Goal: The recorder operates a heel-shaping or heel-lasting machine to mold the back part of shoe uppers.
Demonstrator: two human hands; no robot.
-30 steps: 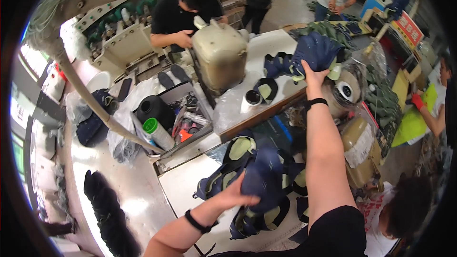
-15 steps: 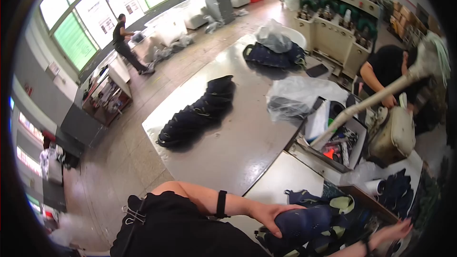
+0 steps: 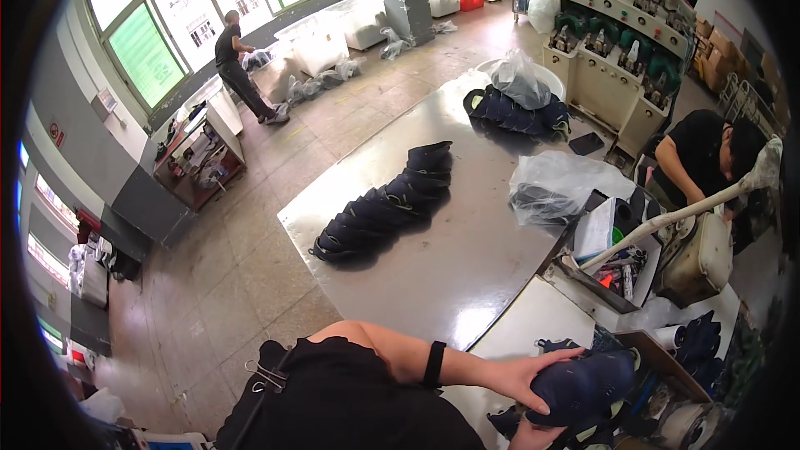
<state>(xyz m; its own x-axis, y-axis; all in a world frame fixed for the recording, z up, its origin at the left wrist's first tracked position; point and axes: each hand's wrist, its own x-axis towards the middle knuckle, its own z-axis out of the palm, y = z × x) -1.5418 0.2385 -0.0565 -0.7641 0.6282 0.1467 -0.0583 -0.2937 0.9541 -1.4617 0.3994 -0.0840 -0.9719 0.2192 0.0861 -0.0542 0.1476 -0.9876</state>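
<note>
A dark navy shoe upper (image 3: 583,385) is held up at the lower right, its rounded side facing me. My left hand (image 3: 533,379) grips it from the left, thumb and fingers spread around its end and closed on it. Against its lower side my right hand (image 3: 533,435) is pressed, partly cut off by the bottom edge, with most of its fingers hidden behind the upper. More navy pieces with pale green lining (image 3: 587,437) lie under and beside the hands on the white work surface (image 3: 542,317).
On the metal table (image 3: 467,258) lies a row of nested dark uppers (image 3: 383,208). Farther back are another bundle (image 3: 517,112), a phone (image 3: 586,143) and a plastic bag (image 3: 567,183). A tool box (image 3: 621,271) stands right, near a bent-over co-worker (image 3: 700,150); another person (image 3: 237,67) stands far left.
My right hand has come in from the far right, where it was stretched out, to the upper's lower side. The left hand keeps hold of the upper, which is now turned and raised. The view has shifted.
</note>
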